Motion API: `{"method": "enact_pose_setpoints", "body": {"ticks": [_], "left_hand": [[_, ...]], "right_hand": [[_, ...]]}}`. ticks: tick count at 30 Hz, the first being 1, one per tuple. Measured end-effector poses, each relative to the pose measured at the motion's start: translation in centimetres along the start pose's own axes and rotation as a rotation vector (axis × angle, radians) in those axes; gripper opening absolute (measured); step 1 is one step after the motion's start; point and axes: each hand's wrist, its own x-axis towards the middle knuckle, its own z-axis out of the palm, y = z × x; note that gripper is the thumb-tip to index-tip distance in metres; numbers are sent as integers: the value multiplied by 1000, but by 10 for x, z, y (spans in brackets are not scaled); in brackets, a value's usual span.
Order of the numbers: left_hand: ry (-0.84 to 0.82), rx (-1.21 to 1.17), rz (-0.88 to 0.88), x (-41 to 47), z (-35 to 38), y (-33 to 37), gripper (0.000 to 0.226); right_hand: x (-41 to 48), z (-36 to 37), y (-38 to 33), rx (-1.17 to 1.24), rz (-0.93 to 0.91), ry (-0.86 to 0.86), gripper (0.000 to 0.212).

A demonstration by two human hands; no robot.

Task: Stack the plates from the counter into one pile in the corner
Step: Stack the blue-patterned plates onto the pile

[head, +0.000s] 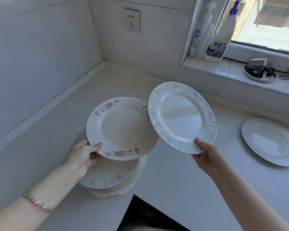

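Note:
My left hand (83,155) grips the near rim of a white plate with pink flowers (122,129), held above a pile of plates (113,177) on the counter. My right hand (205,154) holds a blue-patterned plate (182,117) by its near rim, tilted up, with its left edge overlapping the flowered plate. The top plate of the pile has a blue pattern and is partly hidden under the flowered plate. Another white plate (270,140) lies flat on the counter at the right.
The white counter (57,124) runs into a tiled corner at the back left, with a wall socket (132,20) above. Cleaning bottles (218,40) and a metal dish (259,72) stand on the window sill. A dark gap (145,215) opens at the counter's near edge.

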Motion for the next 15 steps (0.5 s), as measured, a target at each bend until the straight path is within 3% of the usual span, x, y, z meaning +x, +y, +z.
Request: {"method": "enact_pose_setpoints", "body": {"ticks": [15], "left_hand": [[85, 100, -105, 2, -69, -18, 21]], "right_hand": [[34, 52, 38, -180, 92, -93, 27]]}}
